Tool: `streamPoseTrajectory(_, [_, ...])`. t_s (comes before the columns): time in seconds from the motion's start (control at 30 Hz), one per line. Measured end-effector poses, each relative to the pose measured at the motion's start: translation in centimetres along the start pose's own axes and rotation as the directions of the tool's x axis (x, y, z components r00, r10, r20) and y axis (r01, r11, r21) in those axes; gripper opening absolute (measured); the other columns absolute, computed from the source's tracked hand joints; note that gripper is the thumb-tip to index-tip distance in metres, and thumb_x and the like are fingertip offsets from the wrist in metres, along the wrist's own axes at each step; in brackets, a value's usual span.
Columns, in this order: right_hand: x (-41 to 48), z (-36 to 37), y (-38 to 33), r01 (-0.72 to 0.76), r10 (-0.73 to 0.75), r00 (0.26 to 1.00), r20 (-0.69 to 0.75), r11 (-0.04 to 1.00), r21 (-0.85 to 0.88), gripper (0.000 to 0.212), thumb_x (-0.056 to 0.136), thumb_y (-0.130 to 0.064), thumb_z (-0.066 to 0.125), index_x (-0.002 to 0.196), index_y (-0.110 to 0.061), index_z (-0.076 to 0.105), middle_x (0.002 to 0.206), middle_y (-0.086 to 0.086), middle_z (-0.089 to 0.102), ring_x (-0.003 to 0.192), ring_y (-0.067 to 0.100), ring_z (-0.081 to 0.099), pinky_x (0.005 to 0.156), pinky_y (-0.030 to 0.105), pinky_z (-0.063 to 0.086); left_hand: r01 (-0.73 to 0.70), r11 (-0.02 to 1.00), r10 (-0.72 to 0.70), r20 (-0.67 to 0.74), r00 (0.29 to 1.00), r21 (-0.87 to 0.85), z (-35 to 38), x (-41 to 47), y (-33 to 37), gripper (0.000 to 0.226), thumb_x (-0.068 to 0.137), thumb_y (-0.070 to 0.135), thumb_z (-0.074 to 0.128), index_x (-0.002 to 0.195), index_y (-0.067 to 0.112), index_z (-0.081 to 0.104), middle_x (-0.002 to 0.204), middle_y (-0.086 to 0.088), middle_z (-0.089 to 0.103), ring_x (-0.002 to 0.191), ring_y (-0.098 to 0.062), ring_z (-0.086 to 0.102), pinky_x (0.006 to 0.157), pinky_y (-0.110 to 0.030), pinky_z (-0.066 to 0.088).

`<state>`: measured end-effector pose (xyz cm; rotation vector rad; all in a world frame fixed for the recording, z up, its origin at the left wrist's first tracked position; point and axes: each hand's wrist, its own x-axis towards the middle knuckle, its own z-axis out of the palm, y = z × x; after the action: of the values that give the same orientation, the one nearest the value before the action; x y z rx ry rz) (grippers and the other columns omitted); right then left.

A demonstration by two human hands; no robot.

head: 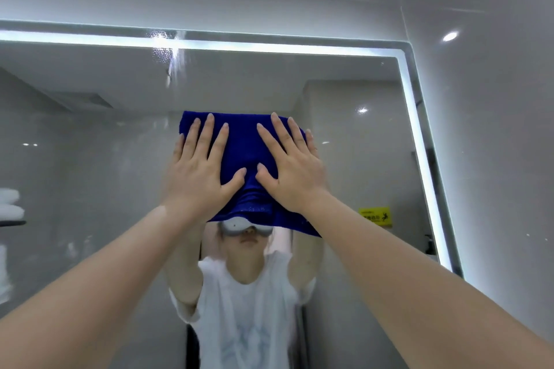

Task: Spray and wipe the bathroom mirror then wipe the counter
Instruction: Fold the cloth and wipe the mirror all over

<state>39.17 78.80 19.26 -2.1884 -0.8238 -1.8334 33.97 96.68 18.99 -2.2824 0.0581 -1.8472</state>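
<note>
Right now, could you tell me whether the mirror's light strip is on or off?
On: the light strip glows bright white along two edges of the mirror.

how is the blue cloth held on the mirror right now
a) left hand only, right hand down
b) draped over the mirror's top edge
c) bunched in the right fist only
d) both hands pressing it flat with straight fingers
D: the left hand and right hand both lie flat, fingers straight, on the blue cloth, pressing it against the mirror.
</note>
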Motion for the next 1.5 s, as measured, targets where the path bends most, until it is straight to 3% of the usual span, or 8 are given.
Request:
streamPoseTrajectory(0.23, [1.6,-1.8,5.3,0.000,0.000,1.000,0.014,0.999,-0.043,0.072,0.083,-0.057,0.008,0.152,-0.037,0.002,0.162,-0.008,-0.004,0.149,0.017,-0.006,0.119,0.041,-0.007,-0.023,1.000,0.023,0.046,0.999,-0.014,-0.5,3.9,3.6,0.087,0.081,0.068,0.014,0.152,0.023,-0.007,0.159,-0.004,-0.014,0.146,-0.021,-0.015,0.118,-0.038,-0.008])
streamPoseTrajectory(0.43, [2.3,-3.3,10.7,-0.002,0.002,1.000,-0.001,1.000,-0.023,0.062,0.097,-0.048,0.028,0.153,-0.036,0.003,0.162,-0.009,-0.005,0.148,0.015,-0.008,0.120,0.041,-0.008,-0.013,1.000,0.013,-0.015,1.000,-0.004,0.5,7.3,8.4,0.081,0.090,0.065,0.023,0.153,0.023,-0.005,0.160,-0.002,-0.011,0.146,-0.020,-0.013,0.118,-0.038,-0.006])
streamPoseTrajectory(0.8, [2.6,-6.3,23.5,-0.047,0.046,0.998,-0.051,0.999,-0.015,0.060,0.098,-0.043,0.028,0.153,-0.034,0.005,0.162,-0.008,-0.003,0.148,0.013,-0.005,0.120,0.042,-0.006,-0.021,1.000,0.021,-0.043,0.999,0.013,2.0,14.4,20.3,0.080,0.088,0.065,0.020,0.153,0.024,-0.002,0.160,-0.001,-0.007,0.147,-0.020,-0.010,0.119,-0.039,-0.003])
streamPoseTrajectory(1.23, [5.6,-6.9,24.7,0.015,-0.018,0.999,-0.042,0.997,-0.071,0.065,0.094,-0.047,0.023,0.154,-0.029,0.006,0.162,-0.003,-0.001,0.149,0.018,-0.004,0.120,0.042,-0.003,-0.017,1.000,0.017,0.000,1.000,0.018,1.2,16.1,20.1,0.080,0.091,0.065,0.022,0.153,0.022,-0.005,0.160,-0.001,-0.009,0.147,-0.017,-0.012,0.118,-0.035,-0.006])
streamPoseTrajectory(1.5, [7.4,-7.2,20.4,-0.088,0.088,0.996,0.009,0.996,-0.011,0.060,0.100,-0.040,0.024,0.154,-0.026,0.005,0.162,-0.001,-0.004,0.149,0.019,-0.006,0.120,0.043,-0.002,-0.008,1.000,0.008,-0.012,1.000,0.000,0.3,16.6,16.6,0.076,0.093,0.064,0.021,0.153,0.023,-0.002,0.160,0.002,-0.008,0.147,-0.015,-0.009,0.119,-0.036,-0.004])
